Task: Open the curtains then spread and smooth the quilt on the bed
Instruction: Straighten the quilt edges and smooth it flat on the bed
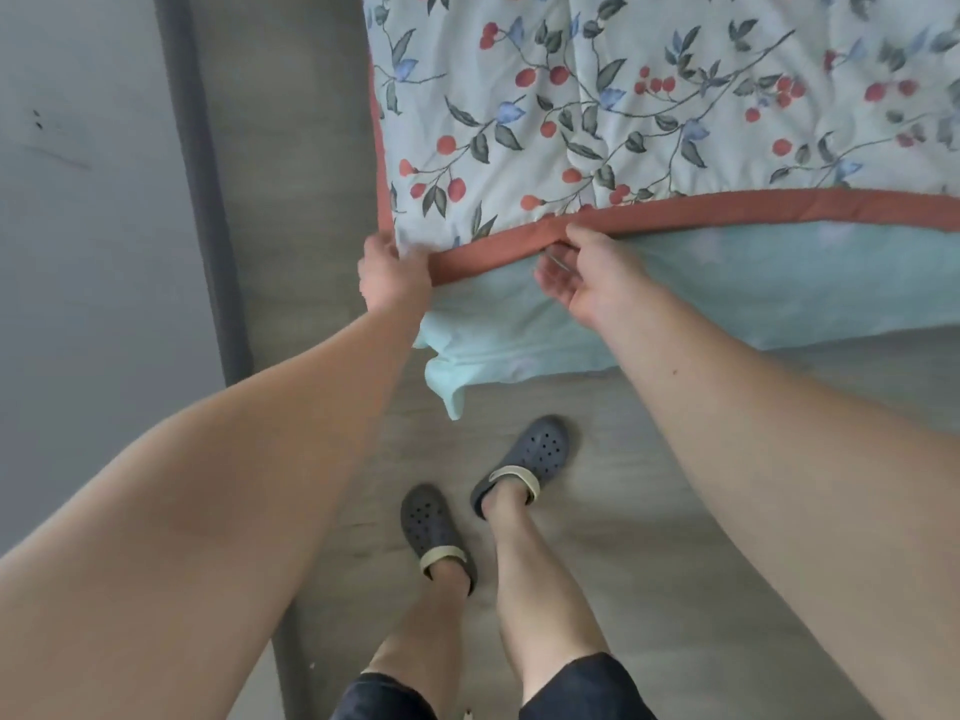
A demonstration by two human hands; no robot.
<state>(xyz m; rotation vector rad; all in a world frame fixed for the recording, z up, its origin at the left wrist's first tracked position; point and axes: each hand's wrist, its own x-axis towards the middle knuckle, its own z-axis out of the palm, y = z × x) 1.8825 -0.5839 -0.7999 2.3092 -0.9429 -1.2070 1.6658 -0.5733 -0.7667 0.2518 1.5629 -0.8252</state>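
Quilt: a floral quilt (649,96), pale with red cherries, green and blue leaves, lies over the top of the bed and fills the upper right of the view; its near edge runs across the foot of the bed.
Trim: a terracotta-red border (727,207) runs along that near edge and turns up the left side at the corner.
Left hand: the left hand (392,275) grips the quilt at its near left corner, fingers curled round the trim where the two edges meet.
Right hand: the right hand (582,275) pinches the red trim a little further along the same edge, thumb on top, fingers curled beneath, palm turned up.
Sheet: a mint-green sheet (727,304) shows below the quilt's edge and hangs down at the bed's foot, with a loose fold drooping at the left corner.
Floor: grey wood-look floor (727,511) under the bed's end.
Feet: the person stands just short of the bed in dark perforated clogs (524,462) with beige straps, and dark shorts.
Wall: a grey wall (78,200) with a dark skirting strip on the left.
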